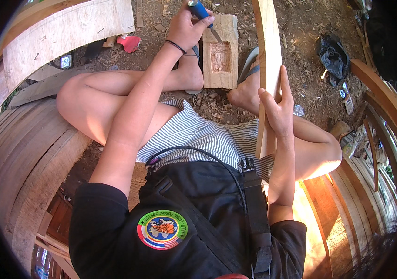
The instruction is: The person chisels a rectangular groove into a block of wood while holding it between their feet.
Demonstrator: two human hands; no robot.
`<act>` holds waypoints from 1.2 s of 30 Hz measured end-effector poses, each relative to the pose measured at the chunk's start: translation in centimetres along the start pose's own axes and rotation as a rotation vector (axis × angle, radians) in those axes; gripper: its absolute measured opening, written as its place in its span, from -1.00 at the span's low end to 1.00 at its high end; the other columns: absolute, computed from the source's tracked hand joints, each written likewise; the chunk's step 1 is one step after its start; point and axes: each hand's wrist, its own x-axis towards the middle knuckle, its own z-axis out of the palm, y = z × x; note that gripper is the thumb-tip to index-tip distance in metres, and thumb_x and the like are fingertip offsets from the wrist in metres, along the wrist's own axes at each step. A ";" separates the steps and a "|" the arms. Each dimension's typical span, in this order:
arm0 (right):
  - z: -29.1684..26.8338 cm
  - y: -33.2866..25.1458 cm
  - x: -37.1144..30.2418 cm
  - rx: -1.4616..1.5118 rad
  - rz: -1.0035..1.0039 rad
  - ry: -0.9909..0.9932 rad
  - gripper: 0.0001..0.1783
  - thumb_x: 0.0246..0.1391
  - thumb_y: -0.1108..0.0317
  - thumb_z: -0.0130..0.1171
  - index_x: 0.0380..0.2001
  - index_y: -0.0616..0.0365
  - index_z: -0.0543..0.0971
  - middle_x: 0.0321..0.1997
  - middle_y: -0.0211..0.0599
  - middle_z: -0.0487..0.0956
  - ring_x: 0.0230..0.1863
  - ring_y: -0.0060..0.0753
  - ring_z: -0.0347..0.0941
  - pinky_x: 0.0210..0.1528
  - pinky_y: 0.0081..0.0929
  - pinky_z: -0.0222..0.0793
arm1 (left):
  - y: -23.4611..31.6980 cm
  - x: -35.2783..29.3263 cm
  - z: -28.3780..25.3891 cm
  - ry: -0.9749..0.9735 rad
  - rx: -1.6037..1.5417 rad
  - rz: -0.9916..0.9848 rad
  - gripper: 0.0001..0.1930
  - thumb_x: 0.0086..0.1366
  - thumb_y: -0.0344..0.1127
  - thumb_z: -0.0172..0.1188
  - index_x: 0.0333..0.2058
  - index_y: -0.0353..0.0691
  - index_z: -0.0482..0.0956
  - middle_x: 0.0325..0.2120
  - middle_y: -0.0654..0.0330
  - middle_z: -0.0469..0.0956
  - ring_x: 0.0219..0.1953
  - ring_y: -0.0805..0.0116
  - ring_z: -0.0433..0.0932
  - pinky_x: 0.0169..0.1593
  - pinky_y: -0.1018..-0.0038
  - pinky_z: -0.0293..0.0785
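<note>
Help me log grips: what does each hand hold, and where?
Left hand: a chisel, by its blue handle. Right hand: a wooden bar, toward its near end.

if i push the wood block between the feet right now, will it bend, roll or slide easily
The wood block will probably stay stiff, as it looks like solid timber around its recess. Rolling seems unlikely, since its sides look straight and its top flat. It may drag rather than glide: the ground looks rough and strewn with chips.
</note>
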 end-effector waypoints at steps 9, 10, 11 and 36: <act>0.2 -0.1 -0.1 -0.020 0.032 -0.007 -0.01 -0.09 0.23 0.21 0.42 0.26 0.07 0.22 0.19 0.44 0.18 -0.08 0.46 0.19 -0.27 0.37 | 0.3 -0.2 -0.1 0.030 0.077 0.029 -0.78 0.23 -0.24 0.32 -0.23 -0.24 0.66 -0.34 0.14 0.70 -0.26 0.34 0.69 -0.15 0.42 0.58; 0.2 -0.1 -0.1 -0.015 0.027 -0.008 0.00 -0.09 0.23 0.21 0.42 0.26 0.07 0.22 0.19 0.43 0.18 -0.08 0.46 0.19 -0.27 0.37 | 0.2 -0.2 0.0 0.028 0.068 0.019 -0.78 0.23 -0.24 0.32 -0.23 -0.24 0.66 -0.35 0.14 0.70 -0.26 0.34 0.69 -0.15 0.42 0.58; 0.2 0.0 -0.1 -0.011 0.021 -0.008 0.00 -0.10 0.23 0.22 0.42 0.26 0.07 0.23 0.19 0.43 0.18 -0.08 0.47 0.19 -0.27 0.37 | 0.1 -0.2 0.0 0.025 0.059 0.009 -0.78 0.23 -0.24 0.32 -0.22 -0.24 0.66 -0.35 0.15 0.70 -0.26 0.34 0.69 -0.15 0.41 0.57; -2.4 -5.4 -0.8 -0.170 -0.726 -0.028 0.04 -0.15 0.22 0.35 0.36 0.44 0.13 0.10 0.24 0.51 -0.04 -0.07 0.60 0.03 -0.32 0.48 | 1.8 -2.3 3.2 -0.014 0.250 0.330 -0.64 0.16 -0.14 0.35 -0.12 -0.04 0.46 -0.42 0.01 0.62 -0.34 -0.03 0.64 -0.28 0.18 0.54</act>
